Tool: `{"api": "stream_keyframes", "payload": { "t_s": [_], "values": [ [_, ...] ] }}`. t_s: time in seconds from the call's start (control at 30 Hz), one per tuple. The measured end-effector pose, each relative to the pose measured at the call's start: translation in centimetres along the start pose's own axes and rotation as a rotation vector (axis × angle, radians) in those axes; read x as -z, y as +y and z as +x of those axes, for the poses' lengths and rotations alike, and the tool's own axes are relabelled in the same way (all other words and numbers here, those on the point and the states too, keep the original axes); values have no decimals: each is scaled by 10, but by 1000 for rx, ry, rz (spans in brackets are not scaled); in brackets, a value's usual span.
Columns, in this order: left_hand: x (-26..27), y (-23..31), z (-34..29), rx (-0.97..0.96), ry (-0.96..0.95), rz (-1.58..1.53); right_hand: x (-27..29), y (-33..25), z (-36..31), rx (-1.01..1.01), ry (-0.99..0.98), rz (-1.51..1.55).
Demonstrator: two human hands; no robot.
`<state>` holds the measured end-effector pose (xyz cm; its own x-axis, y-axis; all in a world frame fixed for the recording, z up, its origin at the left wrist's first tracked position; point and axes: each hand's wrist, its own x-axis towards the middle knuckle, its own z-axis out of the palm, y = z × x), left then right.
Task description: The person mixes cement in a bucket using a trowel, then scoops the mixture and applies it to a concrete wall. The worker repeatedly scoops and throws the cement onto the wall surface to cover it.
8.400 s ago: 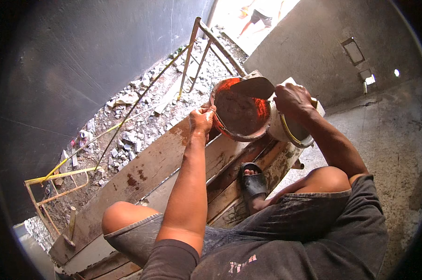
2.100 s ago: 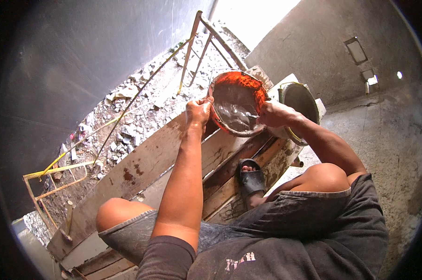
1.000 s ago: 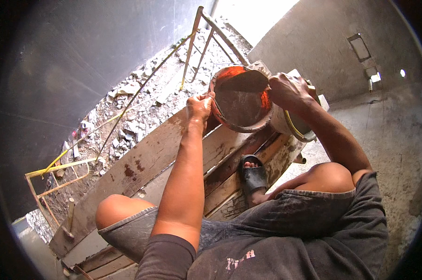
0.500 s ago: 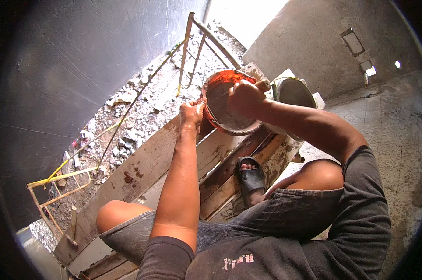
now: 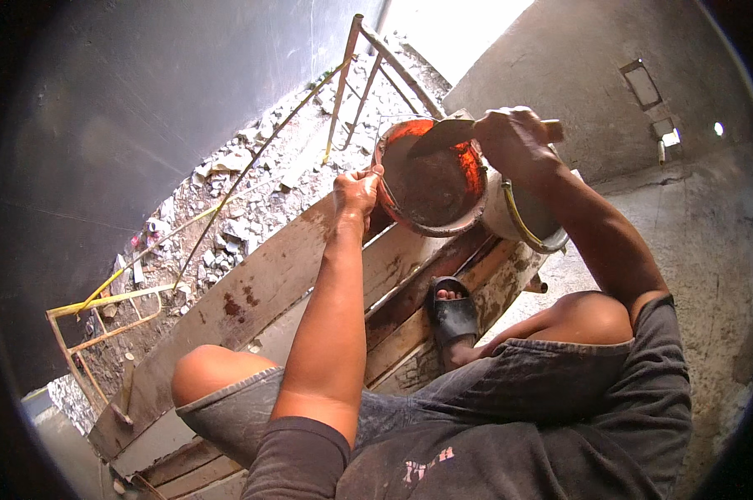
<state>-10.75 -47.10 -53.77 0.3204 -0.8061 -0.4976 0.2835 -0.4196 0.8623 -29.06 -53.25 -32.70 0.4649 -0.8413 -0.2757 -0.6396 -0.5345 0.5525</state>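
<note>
An orange bucket [image 5: 473, 185], its inside smeared with grey mortar [image 5: 426, 187], stands tilted on the planks in front of me. My left hand [image 5: 357, 192] grips its left rim, thumb and fingers closed over the edge. My right hand [image 5: 516, 142] is closed round the wooden handle of a trowel [image 5: 443, 137], whose blade reaches over the far part of the bucket's opening. Just right of it stands a second bucket [image 5: 510, 218], pale with a yellowish rim, partly hidden under my right forearm.
I squat on a scaffold of wooden planks [image 5: 285, 275], one sandalled foot [image 5: 453, 312] on the boards. A rusty metal frame [image 5: 343, 92] rises at the far edge. Broken rubble [image 5: 235, 167] lies below, beside a dark wall [image 5: 102, 150]. To the right is a rough cement wall [image 5: 560, 75].
My right hand has drawn up and to the right out of the orange bucket, bringing the trowel blade into sight. My left hand stays on the rim.
</note>
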Motion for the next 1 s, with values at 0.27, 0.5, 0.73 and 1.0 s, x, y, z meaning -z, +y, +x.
{"api": "stream_keyframes", "payload": {
  "t_s": [0.27,0.5,0.73,1.0],
  "values": [
    [2,-1,1,16,-3,54,-98,-52,24,131,54,48],
    [2,7,-3,10,-11,53,-67,-58,-26,310,-223,245],
    [5,12,-8,77,0,158,-21,-40,-20,116,-488,460],
    [3,-1,2,-11,-6,53,-12,-25,6,-69,-194,349]
  ]
}}
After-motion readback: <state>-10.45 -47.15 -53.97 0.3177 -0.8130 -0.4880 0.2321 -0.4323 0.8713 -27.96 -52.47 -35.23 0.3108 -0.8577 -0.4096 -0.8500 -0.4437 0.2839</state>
